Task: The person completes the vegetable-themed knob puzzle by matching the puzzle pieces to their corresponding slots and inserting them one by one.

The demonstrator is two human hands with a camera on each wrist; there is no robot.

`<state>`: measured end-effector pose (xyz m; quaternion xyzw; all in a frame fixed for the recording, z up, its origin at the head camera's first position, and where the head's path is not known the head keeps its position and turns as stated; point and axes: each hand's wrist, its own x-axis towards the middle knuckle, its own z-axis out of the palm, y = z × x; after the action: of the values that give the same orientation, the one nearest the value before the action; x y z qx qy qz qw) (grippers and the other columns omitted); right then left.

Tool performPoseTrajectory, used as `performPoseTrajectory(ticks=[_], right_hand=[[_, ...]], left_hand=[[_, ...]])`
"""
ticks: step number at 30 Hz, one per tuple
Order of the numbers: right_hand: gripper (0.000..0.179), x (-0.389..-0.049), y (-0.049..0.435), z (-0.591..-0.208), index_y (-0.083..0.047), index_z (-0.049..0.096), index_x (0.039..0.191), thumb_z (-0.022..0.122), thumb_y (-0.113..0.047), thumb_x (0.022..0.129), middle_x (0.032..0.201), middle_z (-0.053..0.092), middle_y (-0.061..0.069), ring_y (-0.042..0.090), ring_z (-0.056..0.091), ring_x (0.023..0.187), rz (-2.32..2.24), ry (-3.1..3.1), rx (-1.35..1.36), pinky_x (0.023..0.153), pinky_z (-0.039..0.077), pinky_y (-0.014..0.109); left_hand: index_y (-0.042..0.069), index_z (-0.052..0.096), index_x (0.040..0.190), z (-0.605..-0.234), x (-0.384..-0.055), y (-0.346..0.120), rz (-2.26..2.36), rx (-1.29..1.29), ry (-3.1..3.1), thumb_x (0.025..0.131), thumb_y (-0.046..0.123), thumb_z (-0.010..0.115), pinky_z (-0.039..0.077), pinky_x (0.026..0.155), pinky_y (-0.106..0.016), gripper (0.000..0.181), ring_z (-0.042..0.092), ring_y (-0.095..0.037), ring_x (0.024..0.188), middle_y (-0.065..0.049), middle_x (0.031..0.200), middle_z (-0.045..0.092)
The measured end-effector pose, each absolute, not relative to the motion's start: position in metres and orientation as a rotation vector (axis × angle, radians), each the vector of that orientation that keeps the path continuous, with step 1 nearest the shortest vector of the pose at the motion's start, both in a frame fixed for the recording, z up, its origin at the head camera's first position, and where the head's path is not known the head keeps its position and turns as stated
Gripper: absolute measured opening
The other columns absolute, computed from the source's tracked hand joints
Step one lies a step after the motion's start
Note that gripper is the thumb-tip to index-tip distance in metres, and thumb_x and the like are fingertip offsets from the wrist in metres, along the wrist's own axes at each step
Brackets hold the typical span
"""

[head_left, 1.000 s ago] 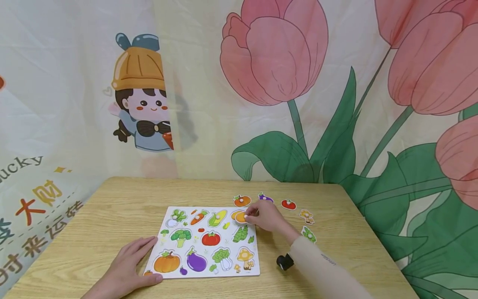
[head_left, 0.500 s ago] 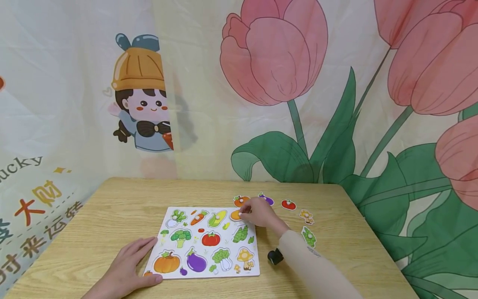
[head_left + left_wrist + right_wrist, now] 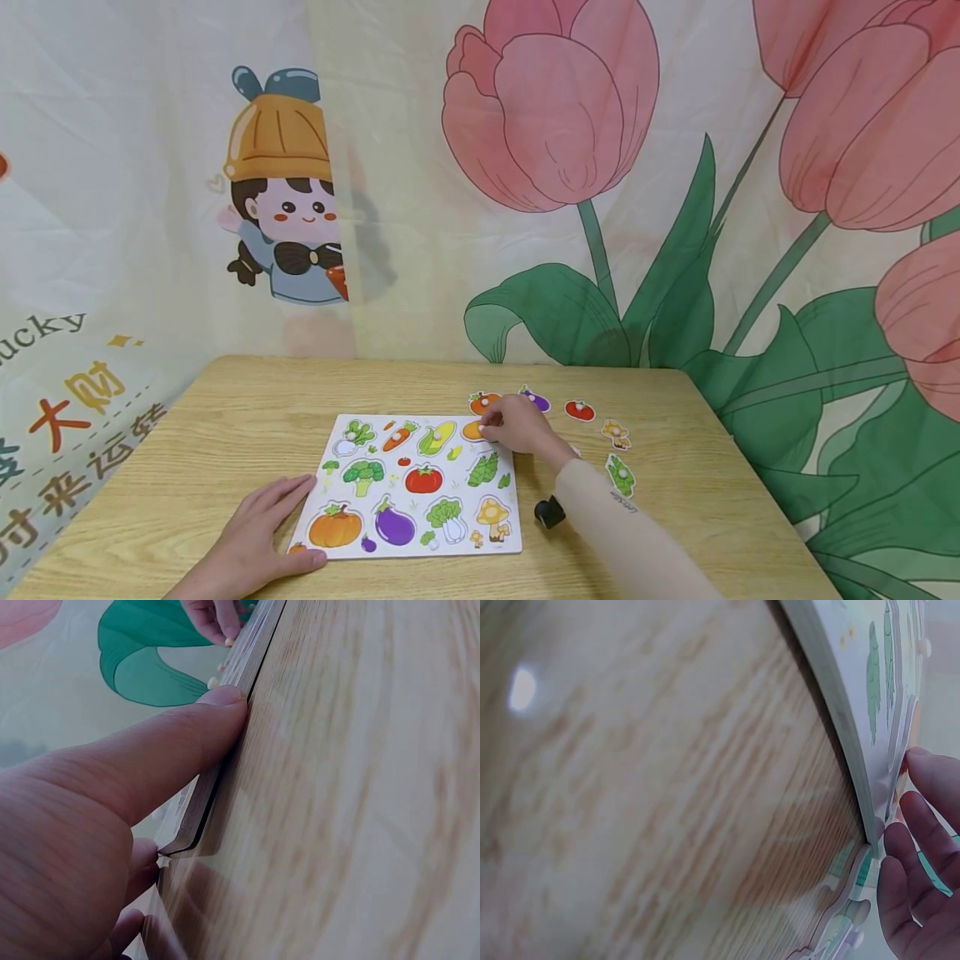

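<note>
A white vegetable puzzle board [image 3: 416, 546] lies on the table. My right hand [image 3: 519, 425] is at its far right corner, thumb and forefinger pinching the knob of an orange puzzle piece [image 3: 472, 432] that sits over the corner picture, partly hidden by the fingers. In the right wrist view, the thumb and fingers [image 3: 928, 825] reach the board's edge there. My left hand [image 3: 251, 529] rests at the near left corner, fingers straight along the left side. Its thumb [image 3: 180, 742] presses on the near edge. Knobbed carrot [image 3: 397, 438] and corn [image 3: 437, 438] pieces sit in the board's far row.
Loose knobbed pieces lie beyond and right of the board: a pumpkin [image 3: 482, 403], an eggplant [image 3: 537, 401], a tomato [image 3: 579, 410], mushrooms [image 3: 617, 433] and a green vegetable [image 3: 620, 475]. A black device [image 3: 550, 512] hangs at the right wrist. A printed curtain [image 3: 405, 250] stands behind the table.
My right hand and forearm have shifted a little left, bringing the orange piece over the corner picture, and are now nearly still. My left hand and the board have stayed put.
</note>
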<state>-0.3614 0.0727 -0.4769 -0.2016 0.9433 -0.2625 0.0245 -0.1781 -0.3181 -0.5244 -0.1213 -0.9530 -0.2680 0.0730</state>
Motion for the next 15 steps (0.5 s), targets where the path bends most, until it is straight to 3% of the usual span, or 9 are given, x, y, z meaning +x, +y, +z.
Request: performPoseTrajectory(ticks=[15], right_hand=[[0.004,-0.3598,0.0741,-0.4770,-0.019,0.081,0.098,0.081,-0.024,0.097,0.087,0.067,-0.011,0.013,0.059,0.084,-0.814,2.917,-0.613,0.073,0.052,0.026]], left_hand=[[0.003,0.053,0.155,-0.5233,-0.1774,-0.3177,-0.819,-0.355,-2.870,0.074,0.055,0.092,0.035,0.105,-0.074,0.104,0.034,-0.047,0.142,-0.015,0.156,0.049]])
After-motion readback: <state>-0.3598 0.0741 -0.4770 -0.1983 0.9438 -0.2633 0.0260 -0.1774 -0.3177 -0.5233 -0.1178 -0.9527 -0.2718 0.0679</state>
